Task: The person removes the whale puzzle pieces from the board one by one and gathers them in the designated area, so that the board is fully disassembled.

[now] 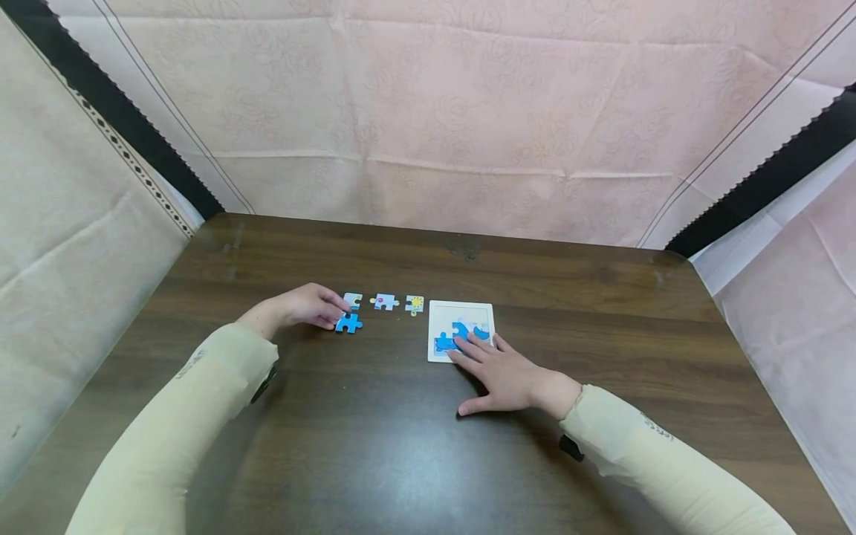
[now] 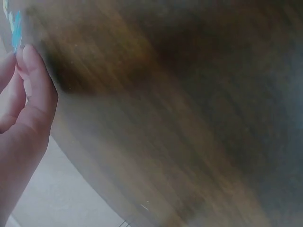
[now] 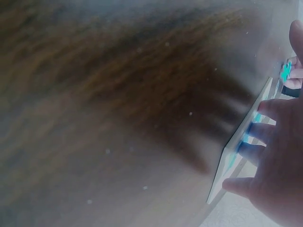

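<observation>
On the left, my left hand (image 1: pixel 310 305) pinches a blue jigsaw piece (image 1: pixel 349 322) between thumb and fingers. In the left wrist view, that piece (image 2: pixel 17 33) shows at the fingertips near the top left. A white puzzle tray (image 1: pixel 461 306) lies right of the middle, with blue pieces (image 1: pixel 444 342) in its lower part. My right hand (image 1: pixel 501 375) reaches over the tray's lower right with fingers spread, hiding part of it. The right wrist view shows these fingers (image 3: pixel 253 153) at the tray (image 3: pixel 226 158); the hand holds nothing.
A row of loose jigsaw pieces lies left of the tray: one with a yellow sun (image 1: pixel 414 304), a light blue one (image 1: pixel 384 302), and another (image 1: pixel 353 300) beside my left fingers. Pale cloth (image 1: pixel 468 111) hangs behind the brown wooden table (image 1: pixel 374 431).
</observation>
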`<action>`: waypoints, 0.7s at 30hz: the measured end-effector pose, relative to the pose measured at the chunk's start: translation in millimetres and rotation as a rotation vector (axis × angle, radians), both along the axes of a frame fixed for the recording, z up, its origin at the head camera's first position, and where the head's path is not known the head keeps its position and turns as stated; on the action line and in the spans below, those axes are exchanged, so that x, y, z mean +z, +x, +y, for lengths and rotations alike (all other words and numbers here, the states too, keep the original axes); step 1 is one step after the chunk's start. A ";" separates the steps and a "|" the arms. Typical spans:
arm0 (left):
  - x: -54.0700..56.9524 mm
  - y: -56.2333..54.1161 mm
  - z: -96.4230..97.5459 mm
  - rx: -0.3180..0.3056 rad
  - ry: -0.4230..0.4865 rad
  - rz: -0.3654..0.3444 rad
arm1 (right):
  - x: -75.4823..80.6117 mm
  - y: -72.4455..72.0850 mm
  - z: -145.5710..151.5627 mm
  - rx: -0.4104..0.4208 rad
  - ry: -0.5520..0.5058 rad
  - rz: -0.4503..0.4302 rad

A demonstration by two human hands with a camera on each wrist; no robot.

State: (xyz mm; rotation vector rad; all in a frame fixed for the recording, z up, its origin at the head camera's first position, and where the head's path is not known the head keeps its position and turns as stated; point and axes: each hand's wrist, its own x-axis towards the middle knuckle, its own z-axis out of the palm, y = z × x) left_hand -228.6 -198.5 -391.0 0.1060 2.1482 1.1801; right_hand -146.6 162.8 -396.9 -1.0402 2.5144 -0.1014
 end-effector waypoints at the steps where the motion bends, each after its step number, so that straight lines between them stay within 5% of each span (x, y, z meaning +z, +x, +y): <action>1: -0.9 0.4 -0.1 0.006 0.005 -0.003 | -0.2 -0.1 0.1 0.001 0.000 0.001; 21: 0.6 2.9 0.9 0.036 -0.106 0.079 | -1.7 -1.3 0.8 0.007 -0.008 0.010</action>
